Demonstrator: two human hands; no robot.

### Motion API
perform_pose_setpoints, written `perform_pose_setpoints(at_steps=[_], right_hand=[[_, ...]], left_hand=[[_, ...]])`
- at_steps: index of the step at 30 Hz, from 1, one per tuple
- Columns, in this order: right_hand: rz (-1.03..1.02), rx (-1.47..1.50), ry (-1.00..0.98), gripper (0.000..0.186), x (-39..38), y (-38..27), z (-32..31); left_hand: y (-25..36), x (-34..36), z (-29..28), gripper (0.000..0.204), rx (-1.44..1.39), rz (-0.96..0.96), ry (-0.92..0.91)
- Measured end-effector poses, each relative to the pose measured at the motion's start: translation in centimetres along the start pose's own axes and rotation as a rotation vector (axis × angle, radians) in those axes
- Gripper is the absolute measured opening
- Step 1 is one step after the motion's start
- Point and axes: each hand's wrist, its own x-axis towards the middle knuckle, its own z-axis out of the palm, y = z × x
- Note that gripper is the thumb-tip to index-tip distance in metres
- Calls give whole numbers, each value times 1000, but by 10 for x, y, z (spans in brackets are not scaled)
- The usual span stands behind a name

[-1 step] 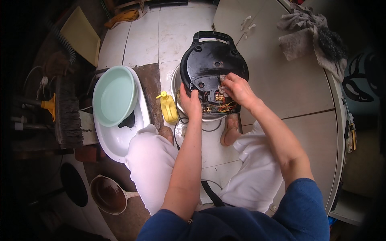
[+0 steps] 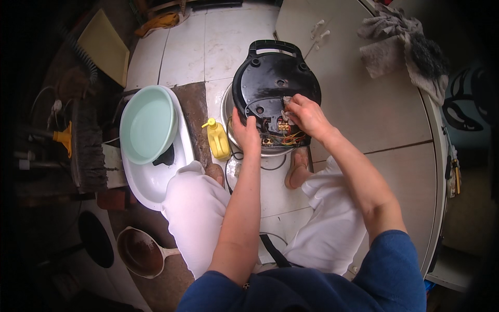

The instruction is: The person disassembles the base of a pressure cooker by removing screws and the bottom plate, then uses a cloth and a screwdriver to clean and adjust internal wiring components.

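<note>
Wiring (image 2: pixel 294 139) lies uncovered in the black appliance base (image 2: pixel 270 78); left fingers (image 2: pixel 237 120) clamp its edge, right fingers (image 2: pixel 298 102) pinch a rag (image 2: pixel 286 115).

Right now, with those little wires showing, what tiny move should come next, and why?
I'd probably slide the crumpled cloth slightly upward, away from the colourful wires. The right hand holds it against the black base, close to the opening where they show, while the left hand holds the base's left edge.
</note>
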Motion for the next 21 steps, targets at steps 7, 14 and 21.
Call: perform_pose_setpoints(at_steps=[7,14,21], right_hand=[[29,-114,19,14,3,-2,10],[297,73,156,15,10,-1,22],[557,574,128,20,4,25,-1]], left_hand=[[6,-3,2,62,-34,9,-1],[-3,4,-1,63,-29,13,-7],[-2,2,-1,62,-56,-9,-25]])
